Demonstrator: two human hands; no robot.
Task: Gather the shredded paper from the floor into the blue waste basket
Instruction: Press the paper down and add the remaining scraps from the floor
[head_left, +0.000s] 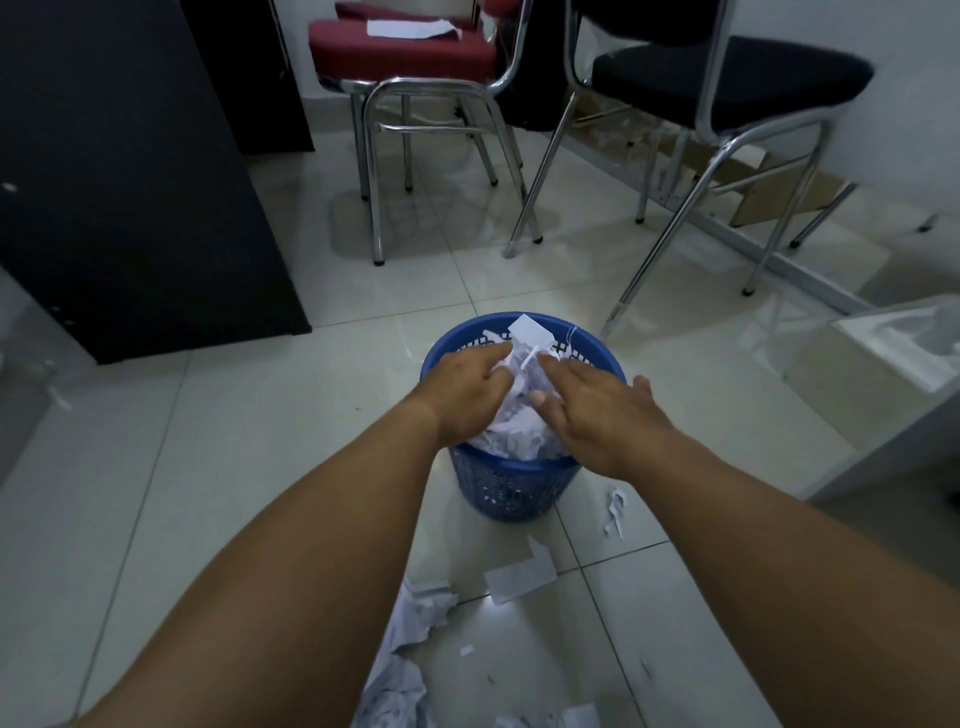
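Observation:
A blue plastic waste basket (511, 491) stands on the white tiled floor, heaped with white shredded paper (519, 426). Both my hands hover over its mouth. My left hand (467, 389) and my right hand (597, 410) lie palm down with straight fingers on the paper heap, a loose clump of it between their fingertips. More torn and crumpled paper (415, 618) lies on the floor in front of the basket, between my forearms, with a flat scrap (522, 574) and thin strips (615, 514) to the right.
Red-cushioned chrome chairs (400, 57) and a black-cushioned chair (727, 78) stand behind the basket. A dark cabinet (130, 182) fills the left side. At the right edge sits a white bin with a plastic liner (904, 353). Cardboard leans on the far wall.

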